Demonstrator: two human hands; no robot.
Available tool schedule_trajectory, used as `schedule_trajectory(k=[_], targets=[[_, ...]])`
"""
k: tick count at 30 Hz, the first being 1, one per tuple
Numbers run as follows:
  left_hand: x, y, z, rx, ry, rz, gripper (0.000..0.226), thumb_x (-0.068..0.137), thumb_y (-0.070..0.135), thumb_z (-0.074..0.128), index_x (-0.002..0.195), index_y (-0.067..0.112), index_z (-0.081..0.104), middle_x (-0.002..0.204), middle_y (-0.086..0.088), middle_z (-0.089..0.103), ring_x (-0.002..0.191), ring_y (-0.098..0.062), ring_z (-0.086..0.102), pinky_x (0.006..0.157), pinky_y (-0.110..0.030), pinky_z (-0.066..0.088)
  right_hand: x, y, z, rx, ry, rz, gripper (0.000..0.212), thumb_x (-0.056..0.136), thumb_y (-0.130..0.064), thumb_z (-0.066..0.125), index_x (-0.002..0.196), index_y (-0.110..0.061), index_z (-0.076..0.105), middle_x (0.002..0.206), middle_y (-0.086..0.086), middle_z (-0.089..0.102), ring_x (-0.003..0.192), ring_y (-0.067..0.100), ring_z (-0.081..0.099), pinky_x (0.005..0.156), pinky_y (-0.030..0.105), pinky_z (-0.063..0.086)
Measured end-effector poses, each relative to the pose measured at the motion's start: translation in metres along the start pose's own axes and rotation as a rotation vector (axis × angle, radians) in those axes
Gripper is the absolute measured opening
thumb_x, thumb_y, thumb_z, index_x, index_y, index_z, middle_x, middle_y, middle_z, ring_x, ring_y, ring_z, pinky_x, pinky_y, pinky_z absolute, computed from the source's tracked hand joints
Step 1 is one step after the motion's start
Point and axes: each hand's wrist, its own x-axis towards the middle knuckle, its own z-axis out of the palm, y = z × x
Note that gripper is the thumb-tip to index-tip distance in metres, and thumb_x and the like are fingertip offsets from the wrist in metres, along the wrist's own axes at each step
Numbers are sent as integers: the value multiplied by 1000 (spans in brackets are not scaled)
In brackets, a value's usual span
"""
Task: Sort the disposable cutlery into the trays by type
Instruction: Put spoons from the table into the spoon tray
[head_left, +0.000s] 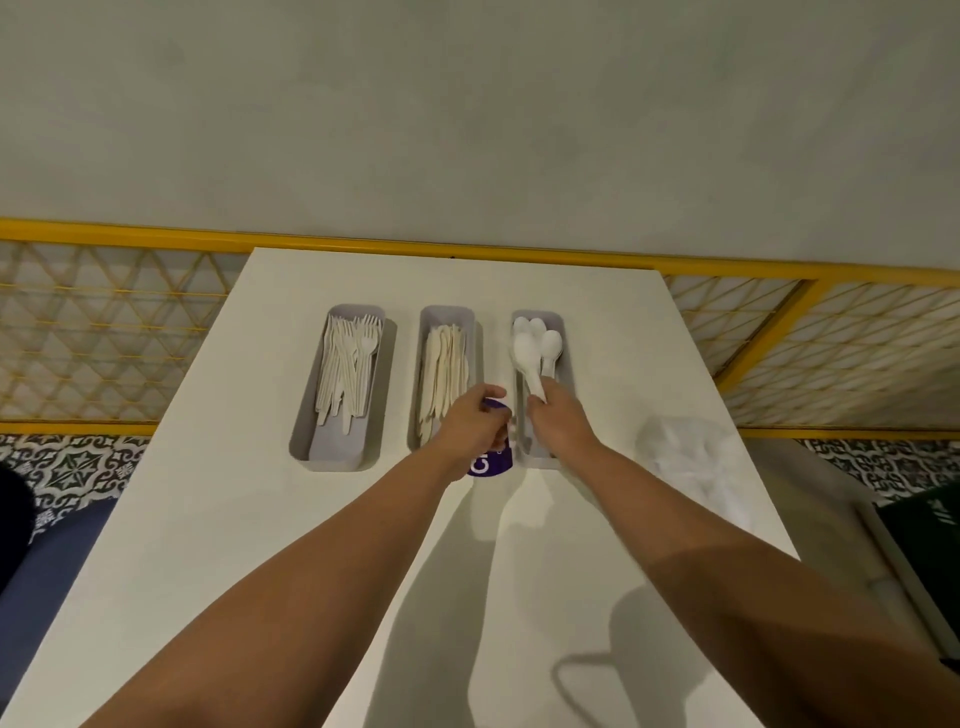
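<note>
R hand (558, 415) grips spoons (530, 356); L hand (471, 427) holds purple pkt (492, 463).

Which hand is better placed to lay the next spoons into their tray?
Right. The right hand holds white spoons over the spoon tray. The left hand is occupied holding a purple packet beside that tray.

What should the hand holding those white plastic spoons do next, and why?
Probably the right hand should lower and release its white plastic spoons into the right-hand grey tray: they hang just above it, other spoons lie there, and the left grey tray holds white forks, the middle grey tray knives. The left hand grips a purple packet.
</note>
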Motion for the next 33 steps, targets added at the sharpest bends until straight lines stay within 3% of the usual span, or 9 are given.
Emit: schedule_trajectory(k=[4, 7, 10, 13, 15, 19, 26, 29, 33], targets=[[17, -8, 16, 352, -76, 20, 60, 82, 9, 68, 134, 20, 42, 123, -10, 50, 108, -27, 52, 98, -41, 48, 31, 5, -14, 8, -18, 44, 53, 88, 7, 37, 138, -9, 37, 125, 18, 54, 101, 28, 52, 77, 31, 42], [28, -12, 19, 461, -108, 13, 72, 81, 9, 69, 142, 21, 32, 136, -11, 41, 120, -29, 46, 101, -35, 43, 49, 9, -18, 8, -4, 71, 64, 88, 8, 41, 146, -10, 21, 133, 18, 48, 119, 33, 49, 82, 32, 42], [33, -13, 21, 483, -118, 6, 71, 86, 5, 63, 145, 21, 27, 129, -11, 49, 108, -27, 55, 83, -26, 46, 66, 7, -18, -64, 24, 74, 62, 87, 10, 40, 144, -6, 22, 133, 21, 47, 121, 35, 48, 91, 34, 43], [36, -14, 24, 409, -154, -42, 70, 88, 1, 59, 146, 23, 26, 101, -11, 56, 64, -16, 57, 54, -19, 51, 78, 7, -13, -171, 30, 73, 56, 89, 8, 42, 142, -3, 27, 136, 22, 39, 122, 35, 46, 96, 32, 41], [38, -14, 26, 384, -160, -59, 72, 88, 1, 59, 147, 24, 25, 93, -11, 57, 56, -13, 55, 54, -19, 53, 86, 9, -8, -224, 47, 89, 52, 90, 5, 44, 139, -1, 31, 137, 21, 35, 121, 34, 46, 98, 32, 40], [39, -15, 29, 323, -144, -83, 77, 87, -2, 59, 148, 25, 21, 78, -4, 58, 55, -11, 58, 50, -17, 53, 92, 15, 3, -227, 81, 109, 44, 96, -6, 34, 140, -4, 28, 139, 18, 38, 124, 35, 43, 100, 39, 38], [38, -14, 29, 366, -123, -52, 75, 86, -2, 59, 147, 23, 24, 93, -9, 59, 57, -12, 58, 67, -27, 57, 90, 19, 3, -401, -48, 51, 58, 91, 1, 47, 143, 2, 23, 149, 16, 22, 135, 33, 31, 112, 38, 32], [35, -14, 30, 382, -113, -47, 71, 88, 0, 58, 147, 23, 24, 92, -10, 58, 57, -13, 56, 58, -21, 54, 87, 17, -4, -403, -82, 22, 59, 92, -2, 45, 146, -7, 22, 148, 14, 25, 133, 33, 34, 111, 39, 34], [24, -16, 32, 546, -10, 92, 53, 93, 12, 53, 142, 17, 34, 114, -15, 60, 87, -22, 60, 77, -25, 51, 75, 13, -13, -453, -63, -65, 56, 88, 0, 49, 142, -7, 33, 148, 16, 22, 132, 34, 33, 110, 39, 35]])
